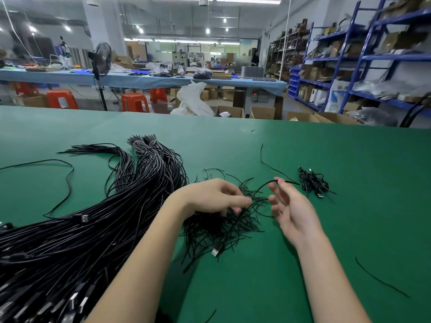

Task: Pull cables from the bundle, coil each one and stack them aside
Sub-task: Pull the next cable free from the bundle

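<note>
table: green felt-covered work table (303,229), fills the lower half of the head view
bundle: thick bundle of long black cables (98,224), runs from 7 o'clock up to about 11 o'clock; silver USB plugs show at the near-left end
ties: loose heap of short thin black wire ties (217,227), dead centre, just right of the bundle, under the left hand
left hand: left hand (210,197) at centre, fingers curled down, pinching a thin black cable (261,188) over the heap
cable path: arcs up and right from the left fingertips to the right hand's fingertips; its silver USB plug (217,250) lies on the heap at 6 o'clock of the left hand
right hand: right hand (291,210) at 3 o'clock of the left, palm turned left, fingers spread and relaxed — topmost fingertip touches the cable, no clear grasp
stack: small pile of coiled black cables (313,183) at 2 o'clock, just beyond the right hand, apart from it
strays: single black strands — one at 10 o'clock (67,180), one at 4 o'clock (380,279)
</note>
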